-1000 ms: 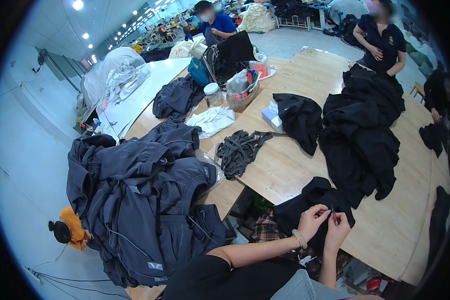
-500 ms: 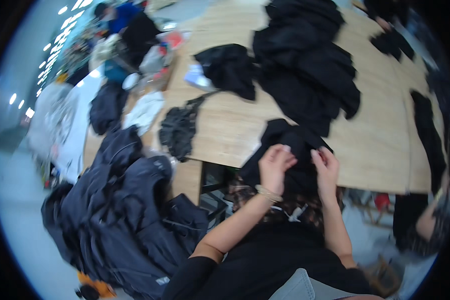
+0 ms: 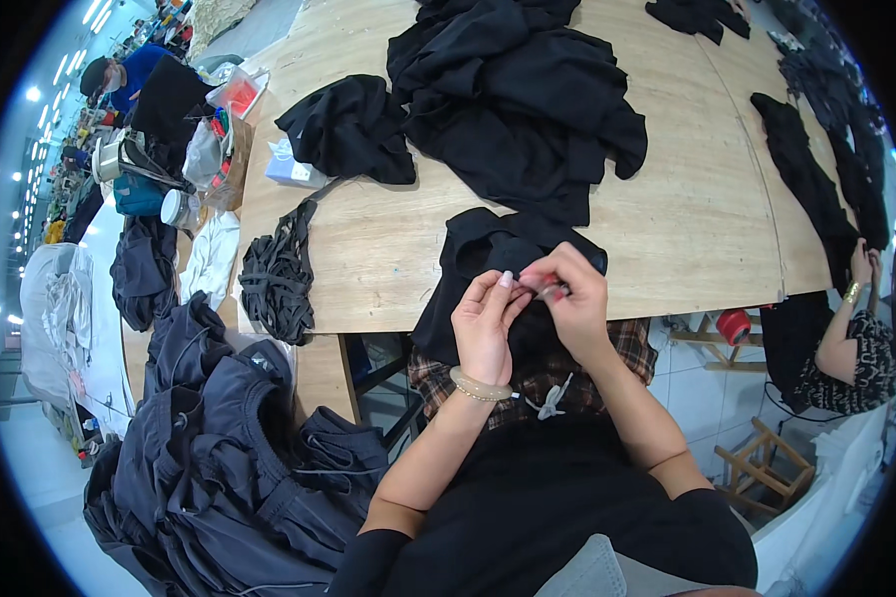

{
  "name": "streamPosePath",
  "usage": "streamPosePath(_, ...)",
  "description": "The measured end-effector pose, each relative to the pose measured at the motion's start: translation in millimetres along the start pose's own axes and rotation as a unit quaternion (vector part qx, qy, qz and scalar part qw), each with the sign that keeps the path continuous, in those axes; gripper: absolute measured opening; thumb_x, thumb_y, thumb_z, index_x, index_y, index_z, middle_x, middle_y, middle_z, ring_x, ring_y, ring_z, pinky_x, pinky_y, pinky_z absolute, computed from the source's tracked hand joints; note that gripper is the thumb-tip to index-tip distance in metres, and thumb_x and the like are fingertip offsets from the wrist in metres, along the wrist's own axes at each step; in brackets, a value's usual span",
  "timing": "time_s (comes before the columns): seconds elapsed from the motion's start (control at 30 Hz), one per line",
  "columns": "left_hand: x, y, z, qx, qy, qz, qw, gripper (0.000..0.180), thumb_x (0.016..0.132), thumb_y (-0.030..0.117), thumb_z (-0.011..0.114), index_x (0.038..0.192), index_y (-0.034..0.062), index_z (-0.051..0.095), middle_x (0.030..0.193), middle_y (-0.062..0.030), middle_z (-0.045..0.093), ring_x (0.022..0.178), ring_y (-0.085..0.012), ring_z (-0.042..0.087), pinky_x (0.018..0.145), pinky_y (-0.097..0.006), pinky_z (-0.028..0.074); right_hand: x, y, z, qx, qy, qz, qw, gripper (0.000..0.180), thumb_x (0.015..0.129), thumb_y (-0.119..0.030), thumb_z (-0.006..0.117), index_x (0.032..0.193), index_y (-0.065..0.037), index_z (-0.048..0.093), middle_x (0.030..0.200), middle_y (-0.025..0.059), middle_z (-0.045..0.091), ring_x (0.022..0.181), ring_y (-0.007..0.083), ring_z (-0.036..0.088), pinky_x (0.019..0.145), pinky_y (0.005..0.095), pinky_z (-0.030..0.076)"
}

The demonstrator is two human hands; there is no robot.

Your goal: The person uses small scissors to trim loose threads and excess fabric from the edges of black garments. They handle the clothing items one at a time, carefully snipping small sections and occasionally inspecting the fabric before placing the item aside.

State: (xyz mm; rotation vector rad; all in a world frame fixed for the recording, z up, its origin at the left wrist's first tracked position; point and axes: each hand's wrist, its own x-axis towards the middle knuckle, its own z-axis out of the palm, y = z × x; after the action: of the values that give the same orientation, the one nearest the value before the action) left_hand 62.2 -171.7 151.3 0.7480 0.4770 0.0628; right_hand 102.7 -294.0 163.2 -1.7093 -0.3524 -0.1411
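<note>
A black garment lies over the table's front edge and hangs down onto my lap. My left hand is closed in a pinch at the garment, thumb against fingertips; the bit of cloth between them is mostly covered. Close against it, the fingers of my right hand are curled round a small red-and-metal tool, largely hidden in the grip. Both sets of fingertips nearly meet above the cloth.
Beyond lies a big heap of black garments, with a smaller black pile, a tissue box and a bundle of dark strips to the left. Dark clothes are heaped at lower left. A co-worker's hands touch black cloth at far right.
My hands have come together from apart, and the red tool now shows in my right hand. The view has shifted, so the table's things sit further left.
</note>
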Motion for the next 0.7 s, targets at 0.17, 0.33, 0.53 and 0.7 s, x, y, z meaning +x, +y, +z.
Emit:
streamPosePath(0.17, 1.6, -2.3, -1.1, 0.010, 0.008, 0.012, 1.000, 0.010, 0.097, 0.006, 0.063, 0.104, 0.0000, 0.066, 0.093, -0.0042, 0.067, 0.086, -0.0112, 0.067, 0.082, -0.028, 0.058, 5.4, 8.9, -6.2, 0.041, 0.032, 0.070, 0.996, 0.005, 0.090, -0.004, 0.069, 0.092, 0.000, 0.067, 0.079, 0.0005, 0.053, 0.073, 0.0068, 0.048, 0.062, 0.0214, 0.036)
streamPosePath(0.33, -1.0, -5.0, 2.7, 0.044, 0.000, 0.032, 0.999, 0.010, 0.096, 0.005, 0.063, 0.104, -0.0011, 0.066, 0.094, -0.0036, 0.067, 0.086, -0.0097, 0.065, 0.082, -0.028, 0.058, 9.8, -0.6, -3.8, -0.062, -0.018, -0.019, 0.998, 0.025, 0.076, 0.013, 0.064, 0.096, -0.001, 0.070, 0.080, 0.0057, 0.056, 0.070, 0.0133, 0.057, 0.063, 0.0233, 0.044)
streamPosePath(0.53, -6.0, -2.1, 5.3, 0.060, -0.018, 0.016, 0.998, 0.011, 0.096, 0.004, 0.064, 0.105, -0.0009, 0.067, 0.095, -0.0036, 0.067, 0.085, -0.0084, 0.065, 0.078, -0.028, 0.059, 15.8, 9.0, -0.5, 0.084, 0.062, 0.051, 0.993, 0.011, 0.093, -0.007, 0.065, 0.087, 0.001, 0.061, 0.076, -0.0016, 0.052, 0.069, 0.0072, 0.051, 0.059, 0.0225, 0.038)
streamPosePath(0.7, -7.0, 1.1, 10.3, 0.024, -0.020, 0.023, 0.999, 0.011, 0.096, 0.003, 0.063, 0.105, -0.0007, 0.067, 0.095, -0.0041, 0.067, 0.085, -0.0090, 0.065, 0.081, -0.030, 0.060, 10.3, -1.0, -29.5, 0.120, 0.067, 0.143, 0.980, 0.014, 0.096, -0.013, 0.066, 0.089, -0.002, 0.060, 0.077, -0.0048, 0.054, 0.071, 0.0022, 0.047, 0.066, 0.0179, 0.037)
